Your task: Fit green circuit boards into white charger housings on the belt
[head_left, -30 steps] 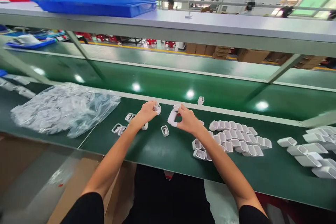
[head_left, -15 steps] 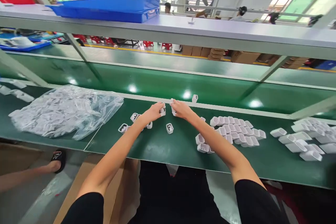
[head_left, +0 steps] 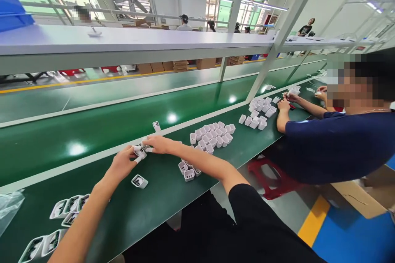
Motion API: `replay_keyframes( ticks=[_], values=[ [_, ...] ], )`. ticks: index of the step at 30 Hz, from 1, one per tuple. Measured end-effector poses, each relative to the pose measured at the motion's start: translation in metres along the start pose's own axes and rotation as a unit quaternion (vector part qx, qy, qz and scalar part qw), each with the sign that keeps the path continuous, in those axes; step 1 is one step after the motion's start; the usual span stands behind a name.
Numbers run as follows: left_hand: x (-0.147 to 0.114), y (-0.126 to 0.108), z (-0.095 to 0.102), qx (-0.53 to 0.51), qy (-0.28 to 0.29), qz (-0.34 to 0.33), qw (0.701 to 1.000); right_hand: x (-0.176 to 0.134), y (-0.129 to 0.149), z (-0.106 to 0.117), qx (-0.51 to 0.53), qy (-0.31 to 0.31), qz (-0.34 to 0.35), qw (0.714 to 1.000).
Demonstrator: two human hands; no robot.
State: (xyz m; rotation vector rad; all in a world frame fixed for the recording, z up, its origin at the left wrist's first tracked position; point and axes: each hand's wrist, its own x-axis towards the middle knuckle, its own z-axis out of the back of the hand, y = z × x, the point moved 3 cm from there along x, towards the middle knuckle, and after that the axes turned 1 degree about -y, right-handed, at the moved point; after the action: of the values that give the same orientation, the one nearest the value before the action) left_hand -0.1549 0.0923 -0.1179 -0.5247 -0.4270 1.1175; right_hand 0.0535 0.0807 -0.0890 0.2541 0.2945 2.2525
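Observation:
My left hand (head_left: pixel 121 165) is closed round a small white plastic housing (head_left: pixel 141 153) with dark parts inside. My right hand (head_left: pixel 159 144) meets it from the other side, fingers pinched at the same spot; whether it grips this housing or another tight against it is hard to make out. White covers show on some fingertips. Just below my hands a single housing (head_left: pixel 140 181) rests on the green table, dark parts visible in its opening. Beside my left forearm stand several filled housings (head_left: pixel 58 209), partly hidden by the arm.
Rows of white housings (head_left: pixel 212 135) stand beyond my right forearm, with more (head_left: pixel 189 174) close below it. One housing (head_left: pixel 156 126) sits on the far ledge. At right, a co-worker (head_left: pixel 336 144) works beside another white pile (head_left: pixel 261 109). A plastic bag (head_left: pixel 10 209) lies at left.
The view has swung to the right, bringing the co-worker into sight. My hands, apart before with a housing at each, have come together.

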Motion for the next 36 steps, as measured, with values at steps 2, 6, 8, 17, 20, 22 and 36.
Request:
replay_keyframes(
  ticks=[2, 6, 8, 17, 20, 22, 36],
  values=[
    [0.000, 0.000, -0.003, 0.004, -0.002, -0.003, 1.000, -0.003, 0.001, 0.004, 0.008, -0.002, -0.004, 1.000],
    [-0.003, -0.015, -0.009, -0.007, -0.001, -0.021, 1.000, -0.015, 0.002, 0.014, 0.010, 0.000, -0.033, 0.999],
    [-0.007, -0.030, -0.015, -0.024, 0.000, -0.042, 0.999, -0.026, 0.003, 0.017, 0.008, 0.006, -0.052, 0.999],
    [-0.001, -0.044, -0.020, -0.055, -0.038, 0.002, 0.998, -0.069, 0.000, 0.025, -0.018, -0.039, -0.115, 0.993],
    [0.020, -0.028, 0.000, -0.050, -0.096, 0.041, 0.993, -0.071, -0.008, 0.048, -0.013, -0.103, -0.122, 0.987],
    [0.036, -0.019, 0.009, -0.035, -0.124, 0.062, 0.990, -0.071, -0.012, 0.067, -0.009, -0.147, -0.128, 0.981],
    [0.072, -0.016, 0.018, 0.063, -0.093, -0.023, 0.993, -0.099, -0.014, 0.160, 0.213, -0.453, 0.068, 0.863]
  ],
)
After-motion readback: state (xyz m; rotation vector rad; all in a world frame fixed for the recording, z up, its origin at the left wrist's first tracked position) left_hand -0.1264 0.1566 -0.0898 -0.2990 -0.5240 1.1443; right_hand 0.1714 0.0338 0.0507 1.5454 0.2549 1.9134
